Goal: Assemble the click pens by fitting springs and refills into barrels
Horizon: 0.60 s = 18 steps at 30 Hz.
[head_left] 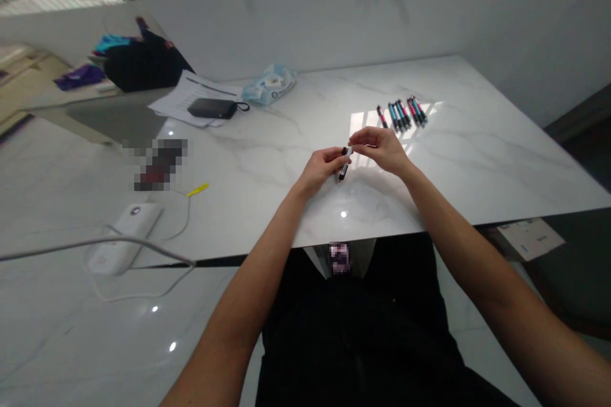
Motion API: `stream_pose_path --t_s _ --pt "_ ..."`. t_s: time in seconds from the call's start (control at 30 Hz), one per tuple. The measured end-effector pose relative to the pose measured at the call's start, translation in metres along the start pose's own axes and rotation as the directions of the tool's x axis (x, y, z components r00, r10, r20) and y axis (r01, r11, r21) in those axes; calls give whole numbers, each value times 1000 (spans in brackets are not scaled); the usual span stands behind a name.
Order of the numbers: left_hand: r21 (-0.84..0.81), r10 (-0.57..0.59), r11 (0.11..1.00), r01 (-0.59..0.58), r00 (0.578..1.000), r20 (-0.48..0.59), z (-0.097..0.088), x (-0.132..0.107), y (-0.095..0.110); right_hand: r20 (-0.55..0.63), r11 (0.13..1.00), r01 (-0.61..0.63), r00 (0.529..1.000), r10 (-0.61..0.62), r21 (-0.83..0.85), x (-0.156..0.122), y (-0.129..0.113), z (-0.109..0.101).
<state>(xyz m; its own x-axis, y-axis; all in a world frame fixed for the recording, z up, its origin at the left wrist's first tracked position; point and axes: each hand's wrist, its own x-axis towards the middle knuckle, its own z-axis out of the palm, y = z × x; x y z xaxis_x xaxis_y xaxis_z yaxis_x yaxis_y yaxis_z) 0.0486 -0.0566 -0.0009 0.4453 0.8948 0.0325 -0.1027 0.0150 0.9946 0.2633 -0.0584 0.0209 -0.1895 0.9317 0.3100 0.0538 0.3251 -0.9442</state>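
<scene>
Just above the marble-patterned table point(267, 184), my left hand point(319, 170) is closed around a black and white pen point(344, 170), which tilts with its tip down toward me. My right hand point(382, 149) pinches the pen's upper end between thumb and fingertips. What exactly those fingertips cover is too small to make out. Beyond my right hand lies a row of several pens point(400, 115) in pink, teal and black, side by side in a patch of window light.
At the back left are printed papers point(184, 98), a black power bank point(212, 108) with a strap and a blue-white wipes packet point(270, 84). Nearer on the left lie a yellow strip point(197, 190) and a white power strip point(126, 238) with cables. A wall closes off the far side.
</scene>
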Motion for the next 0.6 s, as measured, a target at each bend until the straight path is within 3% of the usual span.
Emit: stream_pose_path --t_s 0.33,0.47,0.6 --pt "-26 -4 1000 4 1000 -9 1 -1 1 37 999 -19 999 20 -27 -3 -5 1" --pt "-128 -47 991 39 997 -62 0 -1 1 -7 972 55 998 -58 -228 -3 -8 -8" --pt "-221 -84 973 66 994 -76 -2 -3 5 -149 875 50 979 -138 -482 -4 -11 -38"
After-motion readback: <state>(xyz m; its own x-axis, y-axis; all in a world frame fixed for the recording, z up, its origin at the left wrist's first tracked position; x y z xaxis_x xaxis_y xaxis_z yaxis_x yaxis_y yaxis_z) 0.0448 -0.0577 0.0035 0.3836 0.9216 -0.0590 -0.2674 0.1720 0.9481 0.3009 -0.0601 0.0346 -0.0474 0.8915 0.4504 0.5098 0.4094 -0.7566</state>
